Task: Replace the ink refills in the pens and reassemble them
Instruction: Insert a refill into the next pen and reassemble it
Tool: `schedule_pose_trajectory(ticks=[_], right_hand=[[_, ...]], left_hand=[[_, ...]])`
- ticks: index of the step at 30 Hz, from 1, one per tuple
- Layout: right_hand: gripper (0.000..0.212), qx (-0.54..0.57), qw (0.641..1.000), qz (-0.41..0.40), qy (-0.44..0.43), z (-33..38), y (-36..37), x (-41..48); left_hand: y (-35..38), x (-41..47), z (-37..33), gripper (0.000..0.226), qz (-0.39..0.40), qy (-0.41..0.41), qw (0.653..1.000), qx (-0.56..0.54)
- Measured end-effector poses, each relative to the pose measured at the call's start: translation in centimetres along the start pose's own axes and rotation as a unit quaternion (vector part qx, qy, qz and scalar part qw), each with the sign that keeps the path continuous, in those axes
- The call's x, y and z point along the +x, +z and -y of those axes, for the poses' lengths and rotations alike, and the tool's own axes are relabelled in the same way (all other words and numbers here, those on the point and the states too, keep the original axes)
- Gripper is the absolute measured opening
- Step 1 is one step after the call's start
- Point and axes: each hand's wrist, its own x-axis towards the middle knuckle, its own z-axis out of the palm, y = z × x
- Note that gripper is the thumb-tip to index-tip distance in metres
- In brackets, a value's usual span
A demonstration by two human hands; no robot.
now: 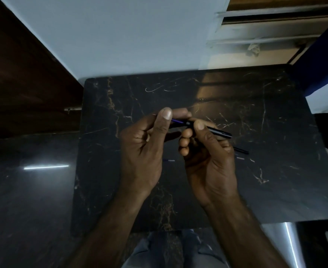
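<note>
Bench (265, 132): a dark marble-patterned top with pale and golden veins is seen from above, set against a pale wall.
Left hand (145, 151): it is raised over the middle of the bench, thumb upright; thumb and forefinger are pressed together on the left end of a thin blue refill.
Ink refill (177, 121): a short stretch of blue rod is shown between the two hands, running from the left fingertips into the open mouth of the black barrel; how far it is inserted cannot be told.
Right hand (207, 157): it is closed around the black barrel, thumb laid on top and fingers curled beneath.
Pen barrel (220, 131): the black tube is held nearly level above the bench, and its free end juts out to the right past the thumb.
Second pen part (241, 151): a slim dark piece is seen lying on the bench just behind the right hand, partly hidden by it.
Small pale pieces (171, 160): short light-coloured bits are seen on the bench between the hands and to the right of the right hand; they are too blurred to be identified.
Trousers (171, 250): grey fabric is visible below the near edge of the bench.
</note>
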Motion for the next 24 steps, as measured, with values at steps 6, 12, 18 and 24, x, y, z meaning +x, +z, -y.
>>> schedule_pose_trajectory(ticks=[6,12,18,24], right_hand=[[0.011,0.004,0.999,-0.032,0.03,-1.3,-1.1,0.3],[0.013,0.048,0.997,-0.046,0.046,-0.6,-2.2,0.7],[0.016,0.047,0.997,-0.021,0.053,-0.7,-2.3,0.6],[0.017,0.044,0.996,-0.036,0.063,-1.5,-2.2,0.4]], left_hand=[[-1.1,0.0,2.1,0.031,0.04,-0.011,0.999,0.031],[-7.3,-1.8,8.0,0.026,0.063,0.008,0.969,0.238],[-12.0,-5.2,16.4,0.03,0.256,-0.072,0.812,0.519],[-11.8,-5.9,18.4,0.026,0.26,-0.016,0.811,0.524]])
